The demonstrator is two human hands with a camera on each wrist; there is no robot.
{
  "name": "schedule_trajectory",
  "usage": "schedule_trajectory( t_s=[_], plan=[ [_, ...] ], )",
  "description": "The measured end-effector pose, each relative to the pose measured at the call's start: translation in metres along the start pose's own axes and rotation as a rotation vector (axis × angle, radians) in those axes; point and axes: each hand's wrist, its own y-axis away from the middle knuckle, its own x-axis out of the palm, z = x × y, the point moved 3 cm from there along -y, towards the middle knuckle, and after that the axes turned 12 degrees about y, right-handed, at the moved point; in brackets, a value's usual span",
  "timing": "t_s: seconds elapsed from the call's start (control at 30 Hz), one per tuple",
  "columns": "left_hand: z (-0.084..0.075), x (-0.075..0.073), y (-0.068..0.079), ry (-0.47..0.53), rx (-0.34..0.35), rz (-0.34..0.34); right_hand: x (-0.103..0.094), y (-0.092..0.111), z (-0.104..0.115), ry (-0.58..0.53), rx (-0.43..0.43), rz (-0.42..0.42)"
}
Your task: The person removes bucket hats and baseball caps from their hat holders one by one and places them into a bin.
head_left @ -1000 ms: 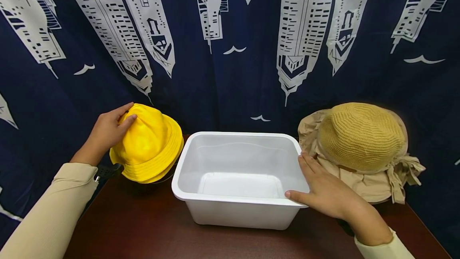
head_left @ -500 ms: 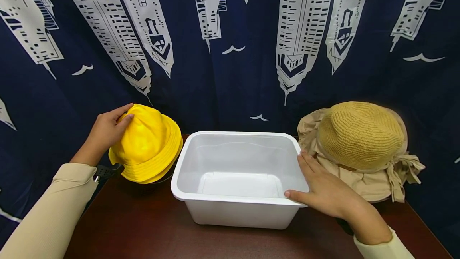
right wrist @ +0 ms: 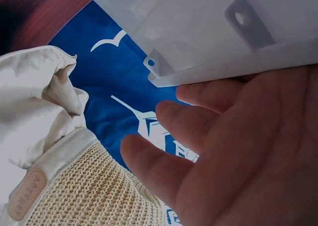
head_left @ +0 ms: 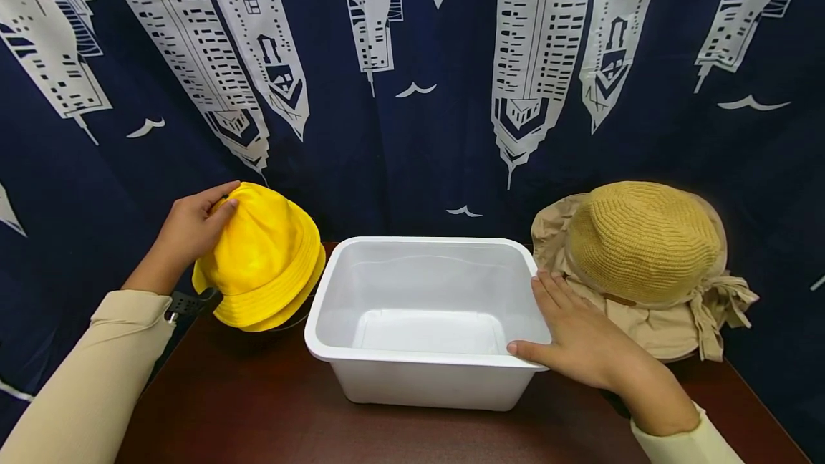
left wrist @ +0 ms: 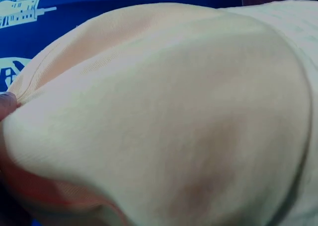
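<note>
My left hand [head_left: 193,228] pinches the crown of a yellow bucket hat [head_left: 267,260] between thumb and fingers. In the left wrist view the hat's fabric [left wrist: 169,107] fills most of the frame, with a fingertip at its gathered edge. My right hand [head_left: 589,335] rests on the right rim of a white plastic tub [head_left: 425,378], thumb along the front corner and fingers nearly straight. From the right wrist view, those fingers [right wrist: 189,119] lie just under the tub's rim. Nothing lies inside the tub.
Right of the tub sits a wide-brimmed straw hat [head_left: 647,245] with a beige cloth brim and a tied bow. Something dark shows beneath the yellow hat. A brown table [head_left: 258,407] carries everything, and a navy cloth [head_left: 387,156] printed with white buildings hangs behind.
The yellow hat's crown is drawn up slightly, with more folds near my left hand. My right hand stays on the tub's rim. The whole view shifts a little.
</note>
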Motion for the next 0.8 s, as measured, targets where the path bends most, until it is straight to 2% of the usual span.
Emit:
schedule_trajectory(
  t_s=[0.43, 0.8],
  plan=[
    [-0.025, -0.005, -0.004, 0.02, -0.023, -0.008, 0.0, -0.001, 0.0, 0.048, 0.026, 0.004],
    [-0.061, -0.008, -0.004, 0.04, 0.059, -0.024, 0.001, 0.0, -0.001, 0.049, 0.005, -0.019]
  ],
)
